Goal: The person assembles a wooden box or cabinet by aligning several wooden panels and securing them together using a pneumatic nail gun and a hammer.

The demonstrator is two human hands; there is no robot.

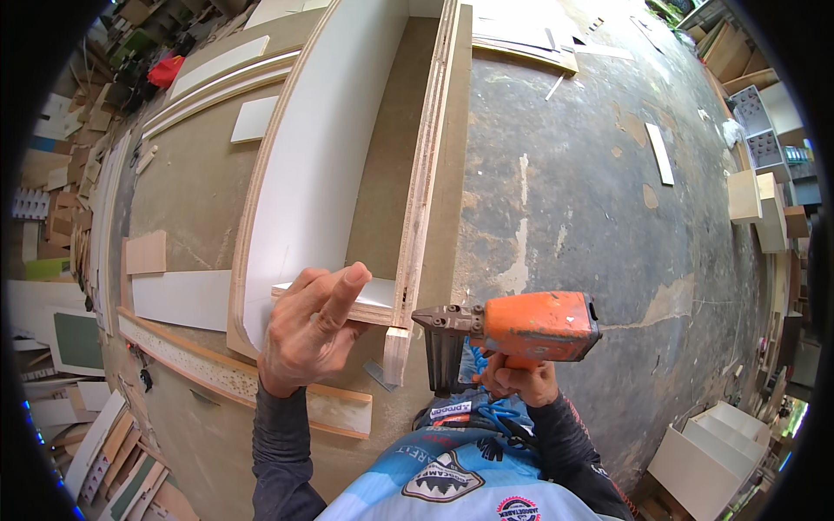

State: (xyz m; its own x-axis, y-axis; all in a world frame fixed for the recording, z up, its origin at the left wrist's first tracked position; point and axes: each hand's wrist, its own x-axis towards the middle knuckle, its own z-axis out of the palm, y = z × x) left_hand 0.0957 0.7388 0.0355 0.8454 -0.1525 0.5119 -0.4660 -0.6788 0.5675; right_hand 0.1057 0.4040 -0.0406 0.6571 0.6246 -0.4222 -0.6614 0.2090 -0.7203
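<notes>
My right hand [521,379] is wrapped round the handle of an orange pneumatic nail gun [539,326] with a dark magazine. The gun's nose points left, close beside the near end of a plywood side panel [423,174]; I cannot tell whether it touches. My left hand [314,332] is over a short white-topped crosspiece [377,293] at the near end of a long white-and-plywood box frame [326,113]. Its index finger stretches out and the other fingers bend, with nothing visible in them. A small wood block [397,354] sits at the panel's near end.
A plywood strip [339,410] lies across the near left, beside a white board [182,300]. White offcuts [660,154] lie on the worn concrete floor [573,200] to the right. A white box [708,451] stands lower right. Stacked scraps line the left edge.
</notes>
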